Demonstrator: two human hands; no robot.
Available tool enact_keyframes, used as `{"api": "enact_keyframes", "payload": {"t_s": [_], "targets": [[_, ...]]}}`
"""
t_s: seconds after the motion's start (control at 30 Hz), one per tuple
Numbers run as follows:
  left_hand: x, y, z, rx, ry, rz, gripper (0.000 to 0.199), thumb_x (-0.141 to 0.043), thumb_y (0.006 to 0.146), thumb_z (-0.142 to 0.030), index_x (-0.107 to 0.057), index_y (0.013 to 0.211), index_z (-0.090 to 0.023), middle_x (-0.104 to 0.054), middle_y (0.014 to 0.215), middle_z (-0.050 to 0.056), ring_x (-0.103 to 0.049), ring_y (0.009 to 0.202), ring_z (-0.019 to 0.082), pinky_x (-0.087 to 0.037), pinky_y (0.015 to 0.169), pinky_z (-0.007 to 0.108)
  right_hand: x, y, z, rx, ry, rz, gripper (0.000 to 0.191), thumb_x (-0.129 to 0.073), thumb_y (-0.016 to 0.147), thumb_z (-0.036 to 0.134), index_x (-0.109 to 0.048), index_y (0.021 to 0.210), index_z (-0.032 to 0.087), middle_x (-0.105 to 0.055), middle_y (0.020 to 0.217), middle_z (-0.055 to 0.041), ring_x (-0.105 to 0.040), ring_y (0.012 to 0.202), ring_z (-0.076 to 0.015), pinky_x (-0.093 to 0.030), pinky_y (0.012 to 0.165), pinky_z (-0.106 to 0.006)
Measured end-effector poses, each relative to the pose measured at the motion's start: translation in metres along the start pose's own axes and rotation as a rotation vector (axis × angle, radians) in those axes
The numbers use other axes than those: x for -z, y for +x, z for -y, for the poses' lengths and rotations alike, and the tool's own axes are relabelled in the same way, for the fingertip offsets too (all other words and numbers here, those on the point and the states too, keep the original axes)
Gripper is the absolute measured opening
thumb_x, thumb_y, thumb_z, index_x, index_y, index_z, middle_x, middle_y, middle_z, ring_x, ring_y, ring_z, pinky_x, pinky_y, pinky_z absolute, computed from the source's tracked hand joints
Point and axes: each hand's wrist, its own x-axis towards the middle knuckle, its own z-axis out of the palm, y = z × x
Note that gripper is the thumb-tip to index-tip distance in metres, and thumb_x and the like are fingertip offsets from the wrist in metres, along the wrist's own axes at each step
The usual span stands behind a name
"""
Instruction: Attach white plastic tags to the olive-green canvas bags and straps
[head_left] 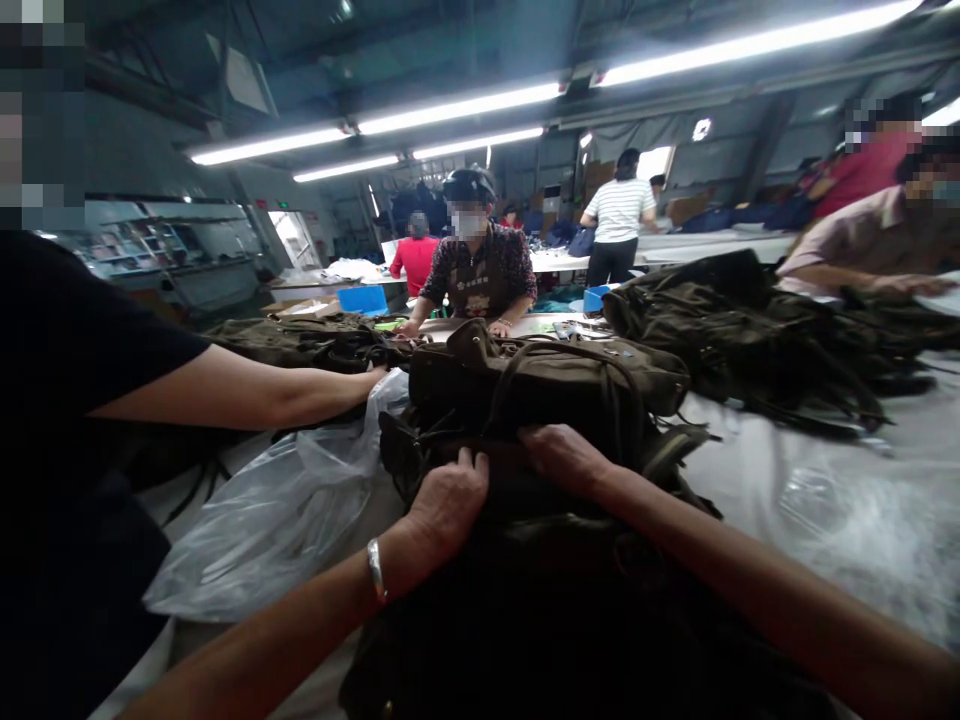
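In the head view a dark brown-green canvas bag point(525, 610) fills the lower middle, close in front of me. My left hand point(450, 500), with a silver bracelet at its wrist, is closed on the upper part of this bag. Curled fingers of my right hand point(566, 460) grip the same part a little farther right, their tips hidden in the dark fabric. Directly beyond my hands sits another bag point(547, 375) of the same colour, with a strap looping over its front. Deep shadow hides most detail of the nearer bag.
A co-worker's arm point(262, 390) reaches in from the left, its hand at a clear plastic bag point(285, 510). More canvas bags point(735, 325) are heaped at the right. Clear plastic point(847, 520) lies on the pale table. An aproned person point(484, 265) stands opposite.
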Motion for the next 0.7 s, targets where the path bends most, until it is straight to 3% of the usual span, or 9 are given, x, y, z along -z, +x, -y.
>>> {"api": "enact_keyframes", "payload": {"t_s": [0.07,0.13,0.3,0.4,0.53,0.7], "targets": [[-0.009,0.005,0.002,-0.033,0.051,-0.090,0.039,-0.037,0.093,0.004,-0.055,0.127,-0.001,-0.056,0.134,0.030,-0.062,0.120,0.035,-0.051,0.097,0.055,0.002,-0.009,0.004,0.028,0.032,-0.021,0.011,-0.057,0.096,0.017,-0.068,0.096,0.015,-0.073,0.089,-0.0071,-0.067,0.080,-0.0147,-0.042,0.069,-0.022],[-0.016,0.001,0.004,-0.081,0.081,-0.146,0.039,-0.039,0.094,0.001,-0.055,0.130,-0.005,-0.049,0.145,0.025,-0.049,0.135,0.035,-0.043,0.109,0.055,0.004,-0.017,0.010,0.043,0.064,-0.052,0.017,-0.054,0.099,0.026,-0.066,0.090,0.016,-0.071,0.085,-0.0054,-0.065,0.075,-0.0145,-0.039,0.066,-0.024],[-0.019,-0.026,0.002,-0.095,0.161,-0.242,0.046,-0.040,0.091,0.002,-0.050,0.135,-0.006,-0.051,0.145,0.023,-0.053,0.131,0.033,-0.053,0.099,0.052,0.009,-0.031,0.027,0.028,0.172,-0.119,0.036,-0.042,0.103,0.036,-0.057,0.076,0.018,-0.062,0.070,-0.0009,-0.055,0.063,-0.0128,-0.032,0.060,-0.026],[-0.005,-0.043,-0.001,-0.070,0.108,-0.291,0.051,-0.039,0.090,0.002,-0.041,0.140,-0.007,-0.051,0.143,0.023,-0.061,0.119,0.029,-0.058,0.090,0.046,0.023,-0.041,0.041,0.098,0.359,-0.087,0.039,-0.041,0.102,0.043,-0.052,0.073,0.019,-0.054,0.064,0.0033,-0.046,0.058,-0.0103,-0.028,0.057,-0.026],[0.023,-0.062,-0.006,-0.083,0.043,-0.421,0.055,-0.046,0.089,-0.002,-0.037,0.143,-0.009,-0.051,0.141,0.021,-0.063,0.113,0.026,-0.060,0.083,0.034,0.050,-0.058,0.057,0.193,0.573,0.047,0.042,-0.041,0.102,0.047,-0.048,0.071,0.020,-0.046,0.062,0.0058,-0.036,0.055,-0.0084,-0.023,0.052,-0.026],[0.050,-0.077,-0.017,-0.087,0.220,-0.600,0.052,-0.046,0.094,-0.006,-0.040,0.146,-0.009,-0.058,0.134,0.017,-0.064,0.106,0.024,-0.055,0.084,0.034,0.061,-0.074,0.067,0.249,0.614,0.195,0.039,-0.042,0.103,0.045,-0.049,0.074,0.020,-0.046,0.063,0.0065,-0.032,0.055,-0.0082,-0.025,0.053,-0.026]]}}
